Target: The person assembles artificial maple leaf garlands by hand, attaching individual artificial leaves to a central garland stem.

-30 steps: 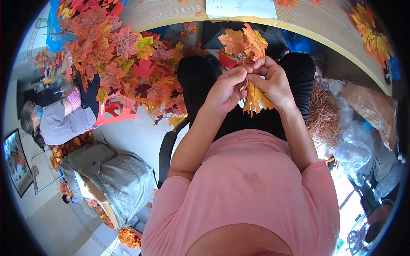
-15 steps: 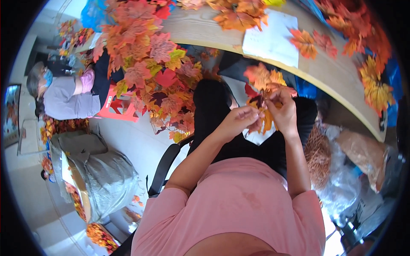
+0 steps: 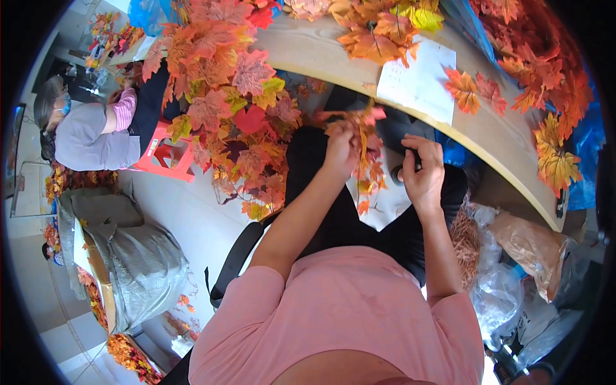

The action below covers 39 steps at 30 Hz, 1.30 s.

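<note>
My left hand (image 3: 342,153) is closed round the stem of an artificial maple leaf spray (image 3: 369,174), above the gap between my knees. Its orange and yellow leaves hang below the hand, and a few pinkish ones show above it. To the right, apart from the spray, my right hand (image 3: 423,172) is raised over my right thigh. Its fingers are loosely bent with the thumb apart, and I see nothing in them. A thick cascade of red, orange and yellow maple leaves (image 3: 253,131) hangs off the table to the left of my left hand.
The wooden table (image 3: 308,48) curves across ahead, bearing a white paper sheet (image 3: 417,80) and red leaf bunches (image 3: 542,54). Plastic bags (image 3: 497,295) and a brown paper bundle (image 3: 529,247) lie at right. Left are a grey sack (image 3: 138,256) and a person (image 3: 96,131) on a red stool (image 3: 168,154).
My hands have moved apart. The left has carried the leaf spray left and up; the right has let go of it. The view has shifted slightly, and the seated person's arm has changed position.
</note>
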{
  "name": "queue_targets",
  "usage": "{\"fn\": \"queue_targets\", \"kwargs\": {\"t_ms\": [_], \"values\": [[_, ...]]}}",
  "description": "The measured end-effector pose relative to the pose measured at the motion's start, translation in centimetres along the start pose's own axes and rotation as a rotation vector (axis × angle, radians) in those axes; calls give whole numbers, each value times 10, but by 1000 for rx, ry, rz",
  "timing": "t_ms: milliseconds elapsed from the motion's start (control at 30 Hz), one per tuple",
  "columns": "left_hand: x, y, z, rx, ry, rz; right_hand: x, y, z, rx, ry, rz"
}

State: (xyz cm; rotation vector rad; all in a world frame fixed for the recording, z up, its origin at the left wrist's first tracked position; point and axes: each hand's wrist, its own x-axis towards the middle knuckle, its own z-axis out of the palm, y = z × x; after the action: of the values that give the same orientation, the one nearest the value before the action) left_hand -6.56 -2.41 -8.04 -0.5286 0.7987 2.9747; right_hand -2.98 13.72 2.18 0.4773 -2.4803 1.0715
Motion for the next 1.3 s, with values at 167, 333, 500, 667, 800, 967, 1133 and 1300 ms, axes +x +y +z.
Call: {"fn": "queue_targets", "kwargs": {"t_ms": [167, 333, 500, 667, 800, 967, 1133, 1300], "values": [[20, 15, 27, -76, -112, 63, -94, 71, 84, 107, -582, 321], [9, 20, 35, -288, -130, -162, -113, 78, 123, 439, -420, 506], [-15, 26, 35, -285, -280, -125, -93, 95, 85, 192, -404, 293], [-42, 21, 47, 237, -219, -11, -84, 99, 27, 83, -712, 313], [-47, 20, 47, 146, -293, -57, -16, 44, -36, 185, -1084, 156], [-47, 7, 38, -441, -207, -429, 106, -17, -75, 299, -478, -72], [-65, -9, 34, -430, -168, -561, 230, 22, -29, -115, 26, -72], [-78, -2, 34, -418, -163, -567, 259, 28, 13, -228, -30, 118]]}}
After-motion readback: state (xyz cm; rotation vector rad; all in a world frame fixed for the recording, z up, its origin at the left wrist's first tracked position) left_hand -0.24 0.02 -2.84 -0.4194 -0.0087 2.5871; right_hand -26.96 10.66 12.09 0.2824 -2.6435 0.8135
